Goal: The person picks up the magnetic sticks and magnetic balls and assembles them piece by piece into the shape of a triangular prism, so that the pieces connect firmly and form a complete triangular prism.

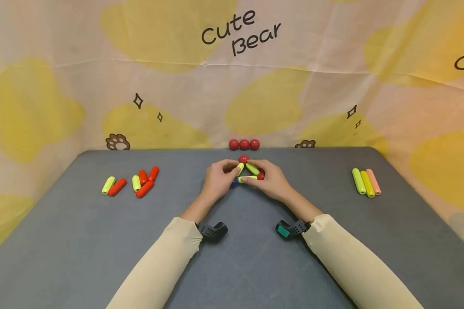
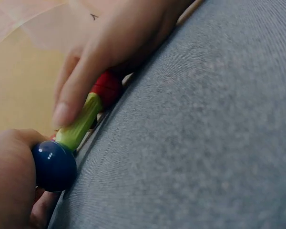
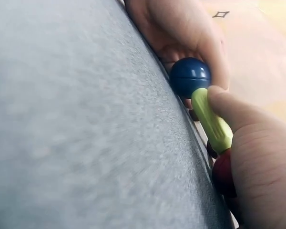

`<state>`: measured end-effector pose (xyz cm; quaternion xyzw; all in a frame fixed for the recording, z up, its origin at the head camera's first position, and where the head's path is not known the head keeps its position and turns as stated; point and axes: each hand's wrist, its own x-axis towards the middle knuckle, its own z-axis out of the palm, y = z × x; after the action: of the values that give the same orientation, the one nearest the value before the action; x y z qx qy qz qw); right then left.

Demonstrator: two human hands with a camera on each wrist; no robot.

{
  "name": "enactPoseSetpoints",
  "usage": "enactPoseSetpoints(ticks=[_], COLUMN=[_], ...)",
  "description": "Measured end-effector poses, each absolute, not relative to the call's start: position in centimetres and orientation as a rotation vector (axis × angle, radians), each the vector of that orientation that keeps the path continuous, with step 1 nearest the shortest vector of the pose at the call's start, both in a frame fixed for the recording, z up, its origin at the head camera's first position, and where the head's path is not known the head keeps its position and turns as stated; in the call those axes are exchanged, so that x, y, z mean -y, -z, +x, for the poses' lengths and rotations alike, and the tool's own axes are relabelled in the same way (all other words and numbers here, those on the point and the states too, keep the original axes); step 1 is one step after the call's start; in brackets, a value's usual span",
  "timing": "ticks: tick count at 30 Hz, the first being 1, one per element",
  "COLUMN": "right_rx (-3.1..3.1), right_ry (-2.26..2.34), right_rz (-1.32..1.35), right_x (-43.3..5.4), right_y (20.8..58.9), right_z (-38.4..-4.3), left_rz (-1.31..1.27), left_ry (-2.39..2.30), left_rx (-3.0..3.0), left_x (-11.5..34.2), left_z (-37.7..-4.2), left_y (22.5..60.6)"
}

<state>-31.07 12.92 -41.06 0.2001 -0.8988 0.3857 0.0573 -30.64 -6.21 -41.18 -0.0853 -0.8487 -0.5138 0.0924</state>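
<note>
Three yellow-green rods and three balls form a small triangle far back on the table. A red ball [image 1: 243, 159] tops it, a blue ball [image 2: 55, 164] makes the left corner, and another red ball [image 3: 223, 172] the right. My left hand [image 1: 218, 179] holds the triangle's left rod [image 1: 240, 168] between thumb and fingers, beside the blue ball. Around the right corner curls my right hand [image 1: 273, 182], its thumb on the near rod [image 3: 211, 119] and its fingers by the right rod [image 1: 252, 169]. The fingers partly hide the corner balls in the head view.
Behind the triangle, three red balls [image 1: 244, 144] line the table's back edge against a printed cloth [image 1: 170, 81]. Several red and yellow-green rods [image 1: 145, 189] lie to the left. Far right are a green rod [image 1: 358, 181], a yellow rod [image 1: 366, 184] and a pink rod [image 1: 373, 182].
</note>
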Motion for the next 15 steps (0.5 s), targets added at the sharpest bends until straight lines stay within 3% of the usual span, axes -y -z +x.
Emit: enactPoseSetpoints(ticks=[15], right_rx=[2.734], right_ry=[-1.139], right_rz=[0.623], right_x=[-13.0], right_y=[41.02], right_z=[-30.66], left_rz=[-0.35], left_ry=[1.43], left_rx=[2.658], left_x=[7.04], left_z=[-29.84], left_y=[40.67])
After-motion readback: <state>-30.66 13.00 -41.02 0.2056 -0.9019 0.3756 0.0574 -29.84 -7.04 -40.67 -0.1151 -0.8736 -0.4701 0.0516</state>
